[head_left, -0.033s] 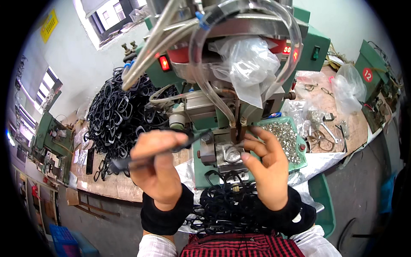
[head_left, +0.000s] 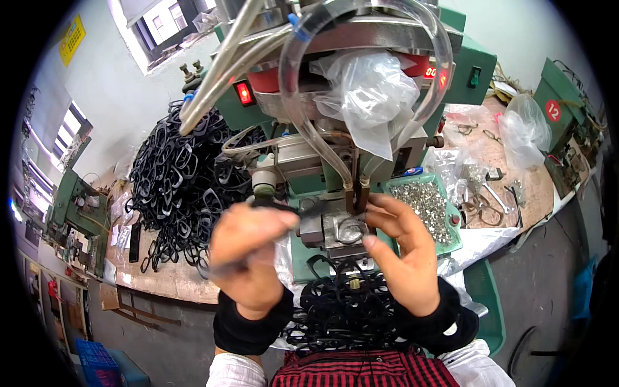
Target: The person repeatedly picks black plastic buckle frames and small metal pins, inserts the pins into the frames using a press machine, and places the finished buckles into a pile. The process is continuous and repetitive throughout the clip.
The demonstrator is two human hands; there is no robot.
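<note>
My left hand (head_left: 250, 255) is closed on a black eyeglass frame (head_left: 271, 209), blurred by motion. It is just left of a metal jig (head_left: 350, 230) on the machine's base. To the jig's right, my right hand (head_left: 407, 248) is open, fingers bent and thumb apart, with nothing visible between them. Its fingertips come close to two brown metal prongs (head_left: 356, 198) above the jig; I cannot tell if they touch. Many black eyeglass frames (head_left: 342, 303) lie piled in front of me, between my wrists.
A big heap of black frames (head_left: 177, 174) sits on the bench at left. Right of the machine (head_left: 474, 77) is a green tray (head_left: 422, 203) of small metal parts, with a wrench (head_left: 498, 198) beyond. Clear hoses (head_left: 293, 84) and a plastic bag (head_left: 377, 97) hang above the jig.
My left hand has moved right and slightly down, carrying the eyeglass frame closer to the jig. My right hand has barely shifted.
</note>
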